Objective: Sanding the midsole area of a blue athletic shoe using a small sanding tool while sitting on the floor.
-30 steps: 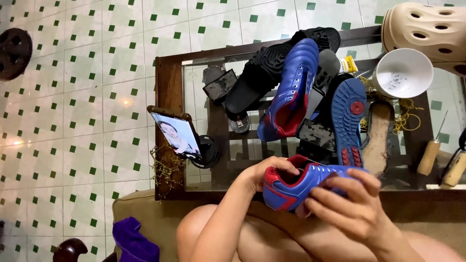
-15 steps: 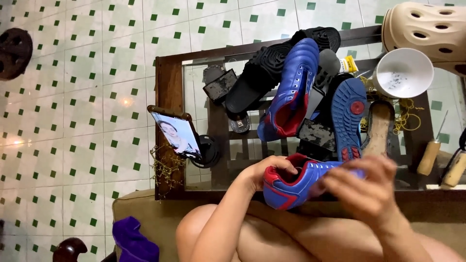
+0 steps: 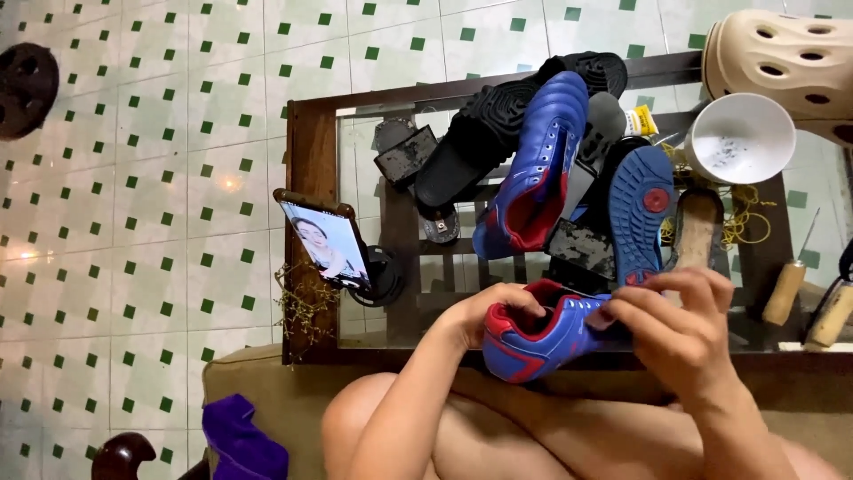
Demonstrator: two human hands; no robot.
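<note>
The left hand [image 3: 487, 313] is closed on the heel end of a blue sports shoe with a red lining and red trim [image 3: 540, 338], its fingers curled over the red collar and partly into the opening. The right hand [image 3: 680, 324] grips the same shoe at the toe end, thumb and fingers pinched around the laced upper, so that hand hides the front of the shoe. The shoe lies roughly level between both hands, just above the near edge of a dark wooden table with a glass top [image 3: 313, 169] and over the person's bare knees.

Just beyond the held shoe, on the glass, a second blue shoe with a red lining [image 3: 538, 173] leans upright against a pile. To its right a blue rubber sole with a red round mark [image 3: 641, 209] faces the camera, touching a scuffed black block [image 3: 582, 247]. A black slide sandal [image 3: 498, 133] lies tilted to the left of the upright shoe.

Further right stand a white bowl [image 3: 740, 138] and, beyond it, a beige clog with round holes [image 3: 782, 55]. Two tools with pale wooden handles [image 3: 784, 292] rest near the right edge. At the table's left side a phone with a lit screen [image 3: 324, 240] sits propped on a black stand. The floor is white tile with small green squares [image 3: 160, 133]. A purple cloth [image 3: 242, 440] lies at the lower left.
</note>
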